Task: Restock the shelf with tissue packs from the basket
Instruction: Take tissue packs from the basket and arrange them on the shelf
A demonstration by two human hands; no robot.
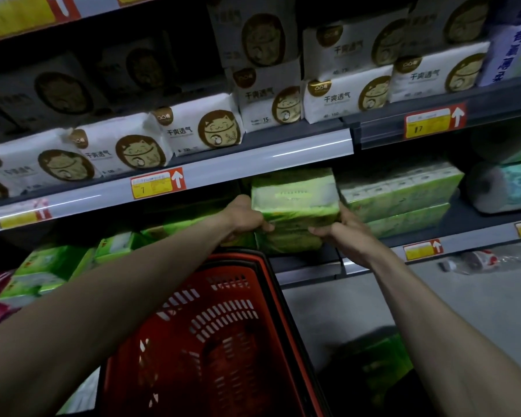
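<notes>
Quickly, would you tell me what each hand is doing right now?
Left hand: grips the left end of the green tissue pack.
Right hand: grips the same pack's right end.

Two bare arms, seen from the head camera.
The left hand (244, 219) and right hand (342, 236) are bare, as are both wrists; the left forearm (118, 299) and right forearm (433, 299) show uncovered along their whole visible length, dimly lit.

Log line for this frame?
left hand: grips green tissue pack | right hand: grips same pack | pack: at shelf front | red basket: below
</notes>
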